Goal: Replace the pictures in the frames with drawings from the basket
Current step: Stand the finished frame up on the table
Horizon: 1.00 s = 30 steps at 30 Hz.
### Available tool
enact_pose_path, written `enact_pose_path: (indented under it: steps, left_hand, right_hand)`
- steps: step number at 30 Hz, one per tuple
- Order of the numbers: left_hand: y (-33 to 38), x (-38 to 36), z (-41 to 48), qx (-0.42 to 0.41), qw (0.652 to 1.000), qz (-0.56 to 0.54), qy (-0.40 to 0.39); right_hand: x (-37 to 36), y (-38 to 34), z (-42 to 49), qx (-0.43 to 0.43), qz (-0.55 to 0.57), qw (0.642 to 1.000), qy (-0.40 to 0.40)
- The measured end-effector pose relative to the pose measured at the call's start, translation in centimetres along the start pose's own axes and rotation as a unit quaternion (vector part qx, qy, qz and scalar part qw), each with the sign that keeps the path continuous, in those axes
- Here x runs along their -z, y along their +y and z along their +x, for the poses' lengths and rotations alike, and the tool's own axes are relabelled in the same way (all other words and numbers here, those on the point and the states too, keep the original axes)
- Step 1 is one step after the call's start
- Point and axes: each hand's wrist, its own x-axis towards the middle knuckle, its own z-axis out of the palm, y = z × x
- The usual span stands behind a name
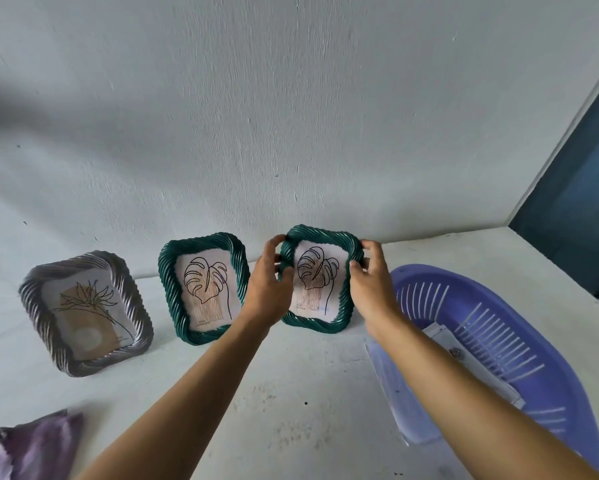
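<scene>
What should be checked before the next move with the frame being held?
1. Grip: left hand and right hand hold the right green frame by its sides: ok.
2. Frame's back clips: cannot tell, back hidden.
3. Spare sheets lie in the purple basket: ok.
4. The middle green frame stands on its own: ok.
5. Whether the leaf picture inside is old or new: cannot tell.

Glossy ridged green frame (320,278), paper drawing (317,282), slotted purple plastic basket (520,341), rough matt wall (291,116).
</scene>
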Motion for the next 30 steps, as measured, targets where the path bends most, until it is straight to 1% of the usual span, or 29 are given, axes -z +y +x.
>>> enact_pose_path:
  steps: [6, 10, 14, 19, 24, 27, 30]
  left_hand:
    - [0.3, 1.8, -1.0, -0.044, 0.999, -0.006, 0.013]
    - [1.1, 4.0, -2.9, -0.05, 0.998, -0.028, 0.016]
    - [1.2, 6.6, -6.0, -0.025, 0.999, -0.037, 0.015]
    - [0.6, 9.6, -10.8, 0.013, 0.997, -0.073, 0.008]
    - [-0.9, 11.6, -15.3, 0.045, 0.995, -0.088, 0.021]
    - [-2.1, 12.2, -17.3, 0.069, 0.993, -0.09, 0.022]
    - [-2.9, 12.3, -18.7, 0.088, 0.991, -0.094, 0.023]
  right_hand:
    - [0.6, -0.7, -0.3, 0.021, 0.078, 0.997, 0.017]
    - [1.1, -0.8, -1.4, 0.03, 0.133, 0.991, -0.008]
    - [1.1, -0.8, -3.6, 0.031, 0.158, 0.985, -0.055]
    - [0.6, -1.1, -8.5, 0.046, 0.19, 0.973, -0.124]
    - [-0.3, -0.5, -12.9, 0.005, 0.203, 0.955, -0.219]
    - [-0.6, -0.3, -14.8, -0.007, 0.223, 0.943, -0.248]
    - [-0.9, 0.2, -16.1, -0.016, 0.202, 0.942, -0.267]
